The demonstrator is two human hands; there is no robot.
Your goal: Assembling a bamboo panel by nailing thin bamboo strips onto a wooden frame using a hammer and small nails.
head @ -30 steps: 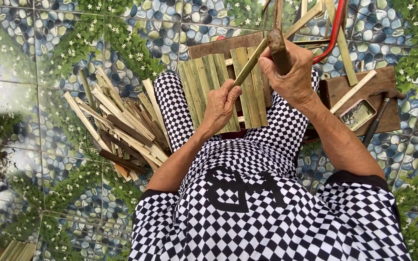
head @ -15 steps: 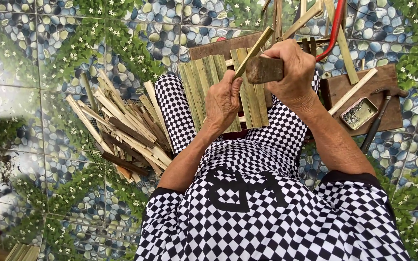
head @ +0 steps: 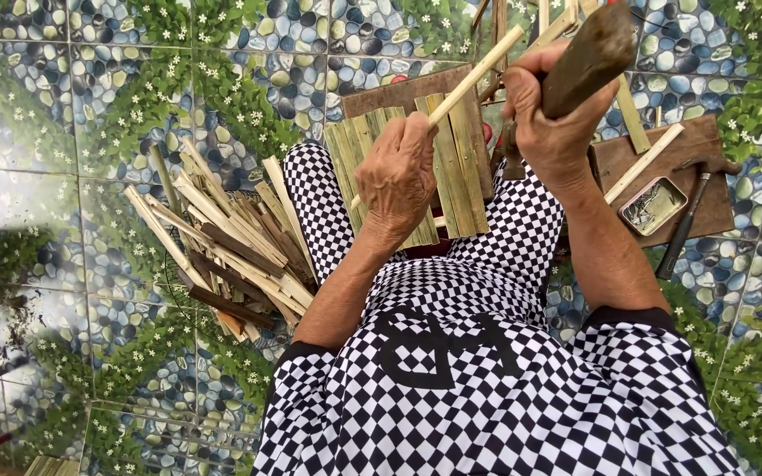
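Left hand (head: 396, 176): fingers closed on pale strip (head: 478, 72), pinning it w/ palm onto mat (head: 451, 167) of green slats laid on lap, strip angled up to the right. Right hand (head: 550, 123): fist shut round handle of brown tool (head: 588, 55), raised above mat's right edge. Beyond: pile (head: 222, 238) of split sticks on tiled floor (head: 90, 106) at left; board (head: 707, 172) at right w/ tin (head: 653, 204) of nails & hammer (head: 694, 207) on it.

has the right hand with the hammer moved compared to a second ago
Yes. The right hand swung the hammer head from pointing down, near the bamboo panel, up toward the tin of nails side.
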